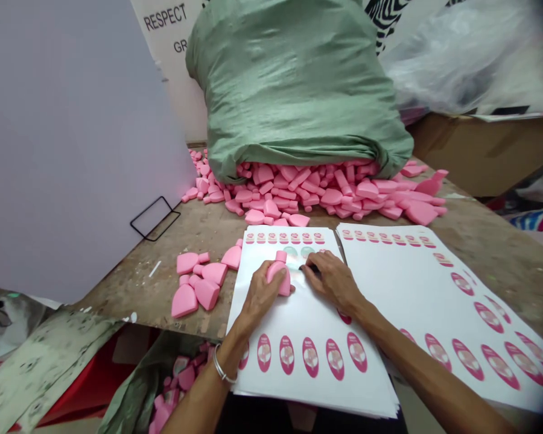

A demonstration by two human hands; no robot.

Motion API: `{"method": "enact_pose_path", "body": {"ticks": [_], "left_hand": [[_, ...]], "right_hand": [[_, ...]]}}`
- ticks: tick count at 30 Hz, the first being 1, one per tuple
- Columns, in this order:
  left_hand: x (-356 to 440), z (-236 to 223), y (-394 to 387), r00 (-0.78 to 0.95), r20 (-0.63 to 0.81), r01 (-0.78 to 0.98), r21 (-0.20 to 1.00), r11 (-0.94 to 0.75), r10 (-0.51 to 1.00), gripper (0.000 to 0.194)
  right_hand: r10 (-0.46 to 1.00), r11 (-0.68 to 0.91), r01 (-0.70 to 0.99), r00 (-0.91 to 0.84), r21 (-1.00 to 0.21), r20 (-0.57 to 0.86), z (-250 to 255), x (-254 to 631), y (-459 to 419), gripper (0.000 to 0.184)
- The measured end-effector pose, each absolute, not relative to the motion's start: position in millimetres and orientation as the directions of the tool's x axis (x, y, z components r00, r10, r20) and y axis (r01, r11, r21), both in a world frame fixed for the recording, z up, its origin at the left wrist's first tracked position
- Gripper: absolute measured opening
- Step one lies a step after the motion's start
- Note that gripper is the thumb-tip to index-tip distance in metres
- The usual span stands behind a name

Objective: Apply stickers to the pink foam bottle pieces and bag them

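Right under the hands, the left hand [260, 295] is clamping a pink plastic bottle [279, 276] against a stack of white label sheets [298, 386] printed with pink oval labels [311, 357], their small writing unreadable, while the right hand [332, 280] is lying open just beside it. Beyond the grip, pink bottles [298, 187] are spilling from a green woven sack [294, 90], below a sign [165, 17] reading "RESPECT".
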State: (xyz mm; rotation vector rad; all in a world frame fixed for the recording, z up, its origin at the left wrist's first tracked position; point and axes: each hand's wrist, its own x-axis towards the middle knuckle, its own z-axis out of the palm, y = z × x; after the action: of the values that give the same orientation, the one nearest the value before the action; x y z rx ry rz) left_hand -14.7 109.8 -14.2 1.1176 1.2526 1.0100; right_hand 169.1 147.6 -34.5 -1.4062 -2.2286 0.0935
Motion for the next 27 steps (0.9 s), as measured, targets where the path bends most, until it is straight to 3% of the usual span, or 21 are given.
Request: {"method": "enact_pose_path", "body": {"ticks": [5,12,20,24,27], "left_hand": [[-16.7,-12.5,109.3,0.086,-0.192,0.020,0.981,0.191,0.978,0.032],[-16.2,-8.2,108.5,0.087,-0.210,-0.005,0.977,0.212,0.974,0.029],[-15.2,-2.1,108.1,0.077,-0.216,0.006,0.976,0.216,0.973,0.031],[-15.4,-3.9,107.9,0.060,-0.226,-0.029,0.973,0.228,0.972,0.036],[-16.4,-6.5,107.1,0.053,-0.224,-0.080,0.970,0.228,0.973,0.039]], "right_hand": [[0.845,0.502,0.792,-0.363,-0.347,0.394,-32.6,164.1,145.4,0.016],[0.839,0.431,0.881,-0.313,-0.194,0.444,-36.8,165.3,147.8,0.019],[0.900,0.380,0.853,-0.252,-0.358,0.357,-31.0,164.6,148.2,0.017],[0.850,0.443,0.845,-0.289,-0.301,0.440,-31.6,162.6,146.8,0.017],[0.821,0.479,0.790,-0.249,-0.383,0.514,-26.9,162.3,142.1,0.020]]}}
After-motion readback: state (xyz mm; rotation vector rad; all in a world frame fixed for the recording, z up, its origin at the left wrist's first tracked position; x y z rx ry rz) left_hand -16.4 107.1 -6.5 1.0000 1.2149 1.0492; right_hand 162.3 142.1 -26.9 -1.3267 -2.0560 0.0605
